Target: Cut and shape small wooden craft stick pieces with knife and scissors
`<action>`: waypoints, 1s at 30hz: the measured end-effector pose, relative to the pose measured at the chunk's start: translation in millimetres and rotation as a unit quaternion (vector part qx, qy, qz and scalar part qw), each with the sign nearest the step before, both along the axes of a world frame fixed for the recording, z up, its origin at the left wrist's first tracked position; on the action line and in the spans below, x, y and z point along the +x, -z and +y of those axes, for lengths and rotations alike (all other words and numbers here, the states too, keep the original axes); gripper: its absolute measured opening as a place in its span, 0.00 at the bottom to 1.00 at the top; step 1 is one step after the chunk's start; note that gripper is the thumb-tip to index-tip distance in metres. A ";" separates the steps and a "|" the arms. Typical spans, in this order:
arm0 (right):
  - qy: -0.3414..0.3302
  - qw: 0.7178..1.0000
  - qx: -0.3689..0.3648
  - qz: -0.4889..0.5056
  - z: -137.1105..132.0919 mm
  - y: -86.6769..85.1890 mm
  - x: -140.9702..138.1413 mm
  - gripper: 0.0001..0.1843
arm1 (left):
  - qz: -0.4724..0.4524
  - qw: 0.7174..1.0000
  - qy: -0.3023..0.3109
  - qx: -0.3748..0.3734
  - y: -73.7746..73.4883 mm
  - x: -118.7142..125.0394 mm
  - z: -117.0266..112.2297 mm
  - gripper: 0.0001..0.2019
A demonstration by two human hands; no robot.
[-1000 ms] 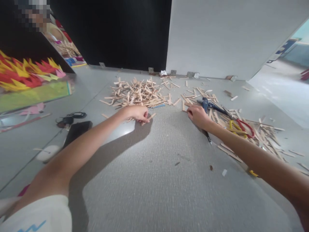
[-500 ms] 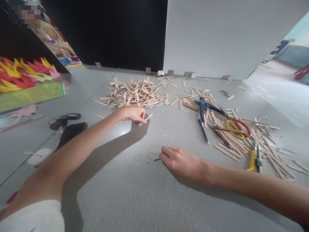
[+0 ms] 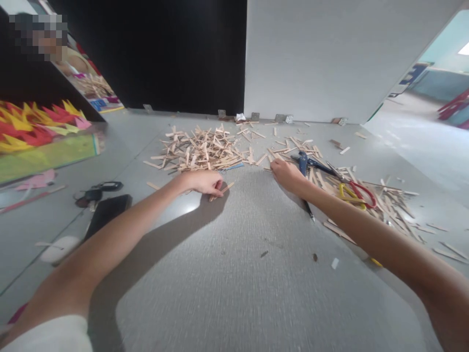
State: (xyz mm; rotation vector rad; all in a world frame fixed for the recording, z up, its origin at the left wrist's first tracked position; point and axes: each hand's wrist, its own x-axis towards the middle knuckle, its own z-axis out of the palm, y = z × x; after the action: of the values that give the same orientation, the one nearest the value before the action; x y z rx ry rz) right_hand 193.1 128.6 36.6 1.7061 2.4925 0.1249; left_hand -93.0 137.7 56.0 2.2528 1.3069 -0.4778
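On the grey surface (image 3: 205,293), a heap (image 3: 201,146) of flat, pale wooden sticks lies tangled, many crossing at angles. To its right, the right hand (image 3: 288,175) curls nearly closed beside loose sticks (image 3: 261,159); from here I can't tell whether it has one. The left hand (image 3: 205,183), just in front of the heap, pinches a slim tan stick (image 3: 229,187), its tip poking out.

Passage: near grey surface (image 3: 205,293) (few scraps (image 3: 334,263)) | blocked: stick pile (image 3: 203,149), ahead — scissors (image 3: 363,187), right
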 end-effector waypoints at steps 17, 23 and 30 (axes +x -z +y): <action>-0.398 0.900 0.110 0.137 -216.0 14.0 -32.2 0.19 | -0.146 0.989 0.030 0.009 -2.4 48.1 -73.9 0.18; -0.320 0.943 0.077 0.047 -206.5 5.6 -31.4 0.19 | -0.189 0.960 -0.025 0.205 6.3 63.1 -104.7 0.26; -0.045 0.999 0.016 -0.023 -166.1 -7.6 -7.4 0.14 | -0.145 0.971 0.060 0.179 19.0 65.4 -125.7 0.10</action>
State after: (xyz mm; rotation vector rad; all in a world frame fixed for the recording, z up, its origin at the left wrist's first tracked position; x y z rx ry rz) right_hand 185.7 -37.5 44.3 1.5842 2.5485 0.2116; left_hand -27.6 12.0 37.0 2.5844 1.1823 0.0597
